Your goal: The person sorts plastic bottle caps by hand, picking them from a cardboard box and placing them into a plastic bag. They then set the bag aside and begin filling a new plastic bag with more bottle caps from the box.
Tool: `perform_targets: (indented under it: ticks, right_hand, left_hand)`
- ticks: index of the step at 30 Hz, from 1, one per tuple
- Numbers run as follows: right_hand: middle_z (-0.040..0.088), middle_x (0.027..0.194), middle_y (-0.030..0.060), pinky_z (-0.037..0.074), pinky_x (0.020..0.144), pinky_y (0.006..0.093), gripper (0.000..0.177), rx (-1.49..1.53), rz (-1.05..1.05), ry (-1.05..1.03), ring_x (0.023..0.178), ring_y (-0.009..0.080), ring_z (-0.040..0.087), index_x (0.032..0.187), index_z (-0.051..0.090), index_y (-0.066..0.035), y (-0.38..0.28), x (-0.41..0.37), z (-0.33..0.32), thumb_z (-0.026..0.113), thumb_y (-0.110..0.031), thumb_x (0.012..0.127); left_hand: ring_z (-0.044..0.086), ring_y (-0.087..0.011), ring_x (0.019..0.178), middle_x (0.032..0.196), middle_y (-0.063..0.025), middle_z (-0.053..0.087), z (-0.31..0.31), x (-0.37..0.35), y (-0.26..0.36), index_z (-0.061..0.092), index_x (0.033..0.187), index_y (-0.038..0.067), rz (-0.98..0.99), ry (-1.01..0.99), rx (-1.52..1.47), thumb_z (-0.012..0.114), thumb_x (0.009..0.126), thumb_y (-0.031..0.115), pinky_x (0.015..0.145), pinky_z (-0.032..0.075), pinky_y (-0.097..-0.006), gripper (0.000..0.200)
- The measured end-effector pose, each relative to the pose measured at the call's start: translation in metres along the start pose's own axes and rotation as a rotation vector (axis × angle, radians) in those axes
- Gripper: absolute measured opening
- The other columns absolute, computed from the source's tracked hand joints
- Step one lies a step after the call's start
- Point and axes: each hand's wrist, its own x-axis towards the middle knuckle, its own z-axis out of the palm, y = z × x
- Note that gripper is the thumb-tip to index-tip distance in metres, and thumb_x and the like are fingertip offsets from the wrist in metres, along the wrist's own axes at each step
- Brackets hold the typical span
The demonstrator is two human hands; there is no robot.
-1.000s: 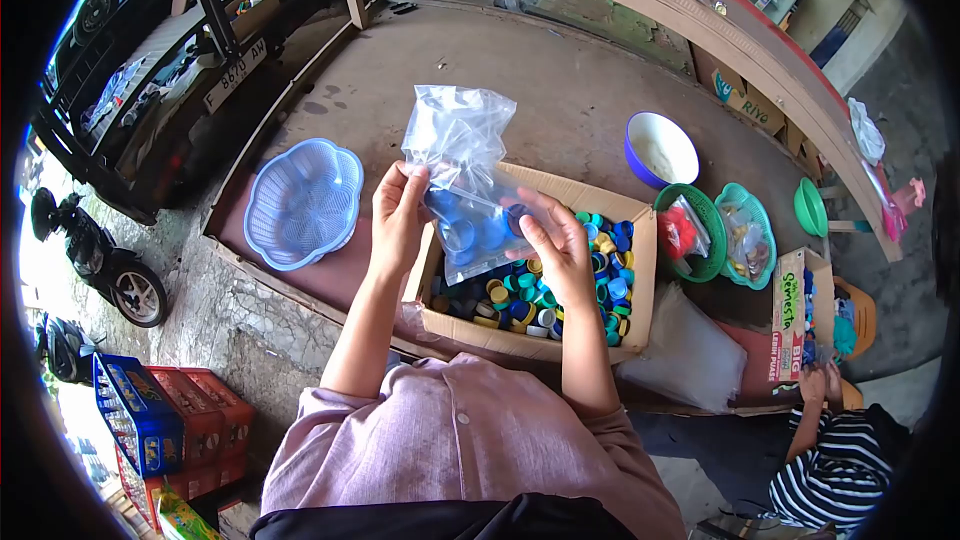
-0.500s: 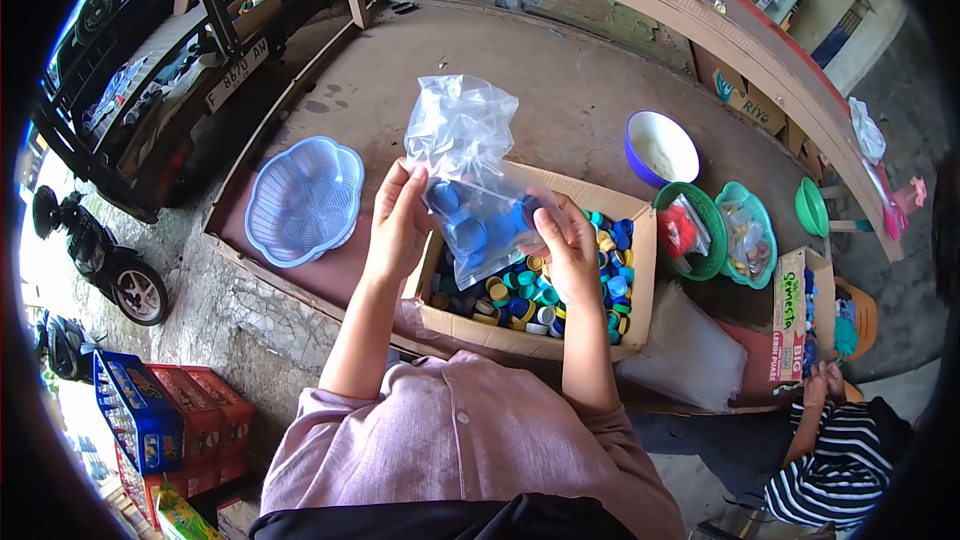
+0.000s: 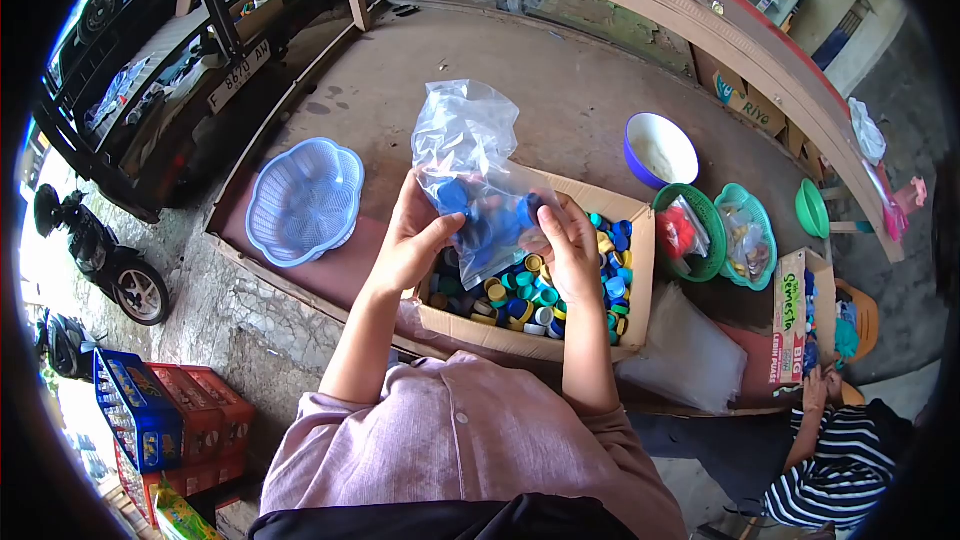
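Observation:
A clear plastic bag (image 3: 466, 140) with several blue bottle caps (image 3: 488, 228) in its lower part is held up between both my hands. My left hand (image 3: 412, 240) grips the bag's left side, its thumb lying across the front near a cap. At the right side, my right hand (image 3: 570, 252) pinches the bag beside another blue cap. Below the bag stands an open cardboard box (image 3: 640, 285) full of loose caps in blue, green, yellow and white; my hands and the bag hide part of it.
A light-blue plastic basket (image 3: 305, 202) sits left on the low platform (image 3: 400, 70). Right of the box are a purple-and-white bowl (image 3: 662, 148), a green basket (image 3: 690, 265), a turquoise basket (image 3: 748, 270) and plastic sheets (image 3: 690, 350). Another person (image 3: 840, 460) works at a smaller box (image 3: 790, 325).
My left hand has slid down and inward along the bag, and its thumb now lies over the front. The bag's top has shifted slightly right and the caps inside have moved.

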Motion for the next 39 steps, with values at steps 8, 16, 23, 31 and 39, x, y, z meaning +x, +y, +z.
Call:
perform_targets:
  ticks: [8, 16, 23, 31, 39]
  right_hand:
    - [0.058, 0.092, 0.0042, 0.051, 0.061, 0.0205, 0.026, 0.014, -0.008, 0.014, 0.067, 0.0095, 0.06, 0.108, 0.049, 0.0, 0.002, -0.001, -0.001, 0.05, -0.014, 0.087]
    - [0.058, 0.097, 0.0049, 0.053, 0.066, 0.0262, 0.026, -0.109, -0.081, 0.007, 0.083, 0.0112, 0.058, 0.105, 0.052, -0.001, 0.0, -0.004, -0.001, 0.057, -0.015, 0.084]
    - [0.059, 0.101, 0.0105, 0.046, 0.079, 0.0281, 0.011, -0.267, -0.311, -0.058, 0.092, 0.0167, 0.056, 0.087, 0.064, 0.0, 0.016, -0.001, -0.006, 0.062, -0.008, 0.079]
    - [0.056, 0.107, 0.0093, 0.043, 0.082, 0.0328, 0.037, -0.785, -0.517, -0.145, 0.094, 0.0219, 0.055, 0.102, 0.058, -0.006, 0.014, 0.016, -0.009, 0.071, -0.02, 0.07]
    - [0.059, 0.078, 0.0106, 0.046, 0.062, 0.0338, 0.008, -1.21, -0.049, -0.029, 0.066, 0.0244, 0.058, 0.075, 0.066, -0.011, 0.095, 0.038, -0.093, 0.067, -0.013, 0.067]
  left_hand:
    - [0.042, -0.0235, 0.114, 0.12, -0.0128, 0.043, 0.001, 0.001, -0.002, 0.026, 0.128, 0.004, 0.074, -0.053, 0.045, 0.067, 0.063, -0.001, 0.097, 0.033, -0.0363, 0.077]
    - [0.041, -0.0227, 0.113, 0.122, -0.01, 0.036, 0.001, 0.002, -0.005, 0.018, 0.129, 0.007, 0.12, -0.112, 0.198, 0.076, 0.054, -0.004, 0.098, 0.032, -0.0355, 0.095]
    - [0.04, -0.0219, 0.115, 0.124, -0.0116, 0.042, -0.018, -0.005, -0.029, 0.028, 0.128, 0.003, 0.068, 0.043, -0.207, 0.059, 0.079, 0.011, 0.097, 0.03, -0.0358, 0.059]
    - [0.053, -0.0161, 0.097, 0.111, -0.0102, 0.052, -0.062, -0.018, -0.009, 0.041, 0.117, 0.0, 0.351, 0.465, 0.122, 0.058, 0.08, 0.002, 0.085, 0.043, -0.0282, 0.04]
    - [0.047, -0.0185, 0.1, 0.109, -0.0118, 0.048, -0.124, -0.038, -0.058, 0.036, 0.117, -0.001, 0.442, 0.677, 0.613, 0.062, 0.067, -0.01, 0.087, 0.038, -0.0289, 0.057]
